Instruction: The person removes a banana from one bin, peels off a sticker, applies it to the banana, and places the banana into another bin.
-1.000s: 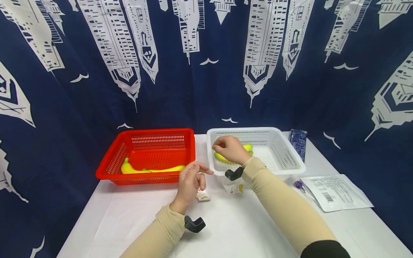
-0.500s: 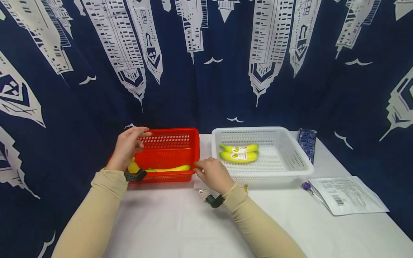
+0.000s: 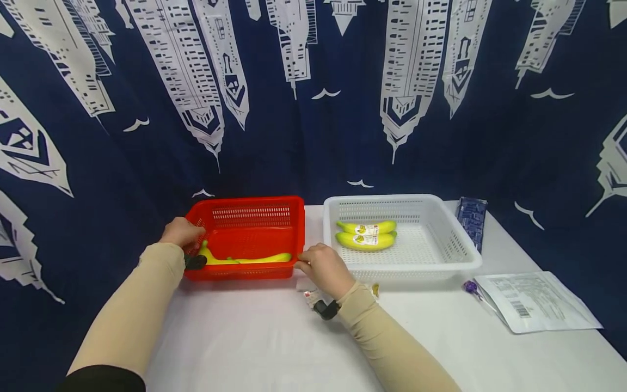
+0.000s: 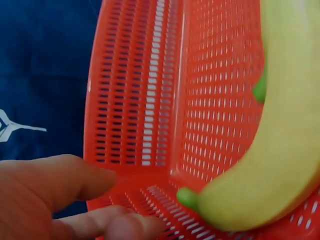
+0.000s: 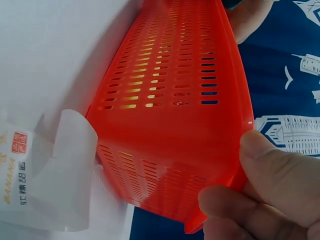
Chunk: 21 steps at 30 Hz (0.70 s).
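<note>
A red plastic basket [image 3: 245, 271] stands on the left of the table, with yellow bananas [image 3: 264, 258] inside along its near side. The left hand [image 3: 181, 232] is at the basket's left rim. In the left wrist view its thumb and fingers lie apart over the rim and end wall, near a curved banana [image 4: 280, 150] with a green tip. The right hand [image 3: 325, 268] pinches the rim at the basket's near right corner. Seen from the right wrist, the thumb [image 5: 272, 165] rests on the rim, opposite a curled finger.
A white basket [image 3: 401, 267] holds two labelled bananas [image 3: 364, 241]. Translucent packaging with a BANANA label [image 5: 15, 170] lies by the red basket. Farther right are a dark blue packet [image 3: 472, 223], a purple lollipop [image 3: 471, 287] and a silver-white pouch [image 3: 539, 302]. A patterned navy curtain [image 3: 338, 136] hangs behind.
Both hands have moved left. The right hand left the white basket and took hold of the red basket's corner; the left hand passed over the red basket and came down at its left rim.
</note>
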### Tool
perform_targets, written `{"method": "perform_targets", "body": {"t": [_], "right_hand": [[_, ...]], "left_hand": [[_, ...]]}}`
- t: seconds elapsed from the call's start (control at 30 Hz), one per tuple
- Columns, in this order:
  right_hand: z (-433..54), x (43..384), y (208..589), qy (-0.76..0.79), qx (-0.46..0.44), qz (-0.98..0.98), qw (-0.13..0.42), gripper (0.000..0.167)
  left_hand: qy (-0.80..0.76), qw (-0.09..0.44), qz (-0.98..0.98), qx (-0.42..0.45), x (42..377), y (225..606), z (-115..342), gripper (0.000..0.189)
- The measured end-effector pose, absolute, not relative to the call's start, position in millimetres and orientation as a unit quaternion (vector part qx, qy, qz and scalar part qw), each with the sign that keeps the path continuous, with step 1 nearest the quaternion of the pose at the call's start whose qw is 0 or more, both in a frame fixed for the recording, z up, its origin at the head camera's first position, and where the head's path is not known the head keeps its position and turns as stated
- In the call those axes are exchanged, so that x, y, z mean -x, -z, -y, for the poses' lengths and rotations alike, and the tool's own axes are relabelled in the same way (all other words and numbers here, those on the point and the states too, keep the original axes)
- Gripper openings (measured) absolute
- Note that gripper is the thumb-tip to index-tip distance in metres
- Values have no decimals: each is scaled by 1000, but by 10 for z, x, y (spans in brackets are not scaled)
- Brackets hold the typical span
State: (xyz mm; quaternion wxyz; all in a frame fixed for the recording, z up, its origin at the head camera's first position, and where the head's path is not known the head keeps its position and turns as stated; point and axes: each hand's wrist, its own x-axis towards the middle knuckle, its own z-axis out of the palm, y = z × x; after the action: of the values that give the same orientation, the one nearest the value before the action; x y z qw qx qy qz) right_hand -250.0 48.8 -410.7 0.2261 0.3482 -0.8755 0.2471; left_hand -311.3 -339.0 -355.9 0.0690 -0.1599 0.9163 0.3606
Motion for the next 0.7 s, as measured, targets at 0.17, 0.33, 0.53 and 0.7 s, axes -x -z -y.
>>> {"method": "perform_targets", "body": {"t": [0.17, 0.33, 0.53, 0.7], "right_hand": [[-476, 2497, 4118, -252, -343, 878, 220, 13], [-472, 2503, 4133, -253, -342, 878, 220, 14], [-472, 2495, 4126, -253, -338, 882, 211, 16], [-475, 2491, 4112, -254, -339, 880, 214, 14]], "left_hand": [[-290, 78, -939, 171, 3095, 3531, 3260, 36], [-235, 127, -948, 172, 3130, 3626, 3195, 57], [-193, 204, -946, 164, 3131, 3632, 3125, 62], [-126, 221, -962, 104, 3146, 3617, 3088, 70]]}}
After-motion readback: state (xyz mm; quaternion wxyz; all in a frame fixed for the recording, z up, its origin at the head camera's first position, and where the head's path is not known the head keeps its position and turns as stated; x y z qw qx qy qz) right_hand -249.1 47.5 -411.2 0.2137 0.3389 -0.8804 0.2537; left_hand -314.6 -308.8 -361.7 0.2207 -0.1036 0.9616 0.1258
